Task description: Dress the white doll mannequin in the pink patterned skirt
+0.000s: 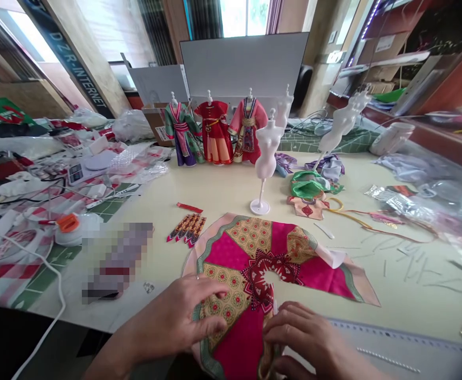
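Panelled cloth [254,269], head view: it lies spread on the table [223,190], directly under your left hand [183,311] and with one edge caught by your right hand [306,338]. Your left thumb and fingers stand apart, laid over the cloth without a pinch. Your right fingers are closed on the folded edge [268,345].

Condition of work: the magenta and gold sections appear joined around the dark red central ring [284,269], and a green and pale border [201,253] runs along the outer side. Judged incomplete: the edge in your right grip is turned over, and whether it is stitched cannot be told. Beyond that grip and to its right, part of the far border is curled up, its pale side showing. The small patterned piece [186,228] lies separate, beyond your left hand.

Orientation: the cloth opens out nearly round, its hole beyond and between your hands; its split faces you and to the right, on the right grip's side. The greater visible spread runs crosswise, from your left hand to the tip beyond and right of the right one. The folded edge's own long axis runs from your right grip away from you, toward the hole.
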`<state>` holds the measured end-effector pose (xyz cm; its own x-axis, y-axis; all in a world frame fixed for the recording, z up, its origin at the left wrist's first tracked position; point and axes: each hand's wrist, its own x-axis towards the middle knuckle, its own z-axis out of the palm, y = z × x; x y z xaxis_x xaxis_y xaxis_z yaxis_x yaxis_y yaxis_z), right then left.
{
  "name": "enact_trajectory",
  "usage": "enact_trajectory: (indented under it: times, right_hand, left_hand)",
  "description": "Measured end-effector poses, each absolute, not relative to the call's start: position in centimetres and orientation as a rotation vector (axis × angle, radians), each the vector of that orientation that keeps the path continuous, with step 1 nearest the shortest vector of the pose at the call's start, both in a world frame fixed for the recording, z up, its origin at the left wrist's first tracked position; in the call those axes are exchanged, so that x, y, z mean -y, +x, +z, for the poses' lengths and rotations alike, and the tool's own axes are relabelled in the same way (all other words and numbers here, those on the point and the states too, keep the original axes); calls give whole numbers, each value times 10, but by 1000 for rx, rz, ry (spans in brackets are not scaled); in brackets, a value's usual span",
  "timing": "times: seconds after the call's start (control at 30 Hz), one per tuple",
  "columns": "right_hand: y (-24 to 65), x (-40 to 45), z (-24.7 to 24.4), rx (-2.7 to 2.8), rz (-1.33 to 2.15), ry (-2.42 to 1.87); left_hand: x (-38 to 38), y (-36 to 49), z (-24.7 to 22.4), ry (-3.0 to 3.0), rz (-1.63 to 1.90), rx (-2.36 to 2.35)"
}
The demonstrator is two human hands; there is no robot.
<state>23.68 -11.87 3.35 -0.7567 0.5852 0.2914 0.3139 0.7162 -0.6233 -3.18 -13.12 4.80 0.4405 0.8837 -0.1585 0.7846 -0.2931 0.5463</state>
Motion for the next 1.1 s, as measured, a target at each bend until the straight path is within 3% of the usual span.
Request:
enact_trajectory:
  times: [0.4, 0.73, 0.9, 1.1]
  right_hand:
    - [306, 30, 22, 2449, -145, -1350]
    - [300, 13, 3, 2484, -85, -1501]
    - [311, 33, 17, 2375, -137, -1090]
    - [322, 73, 29, 2675, 262, -959]
  left_hand:
    - [8, 22, 33, 2437, 293, -1933]
    - [-36, 29, 5, 2527, 330, -1916]
    - [-4, 14, 12, 2633, 516, -1732]
    - [50, -8, 4, 2863, 619, -1254]
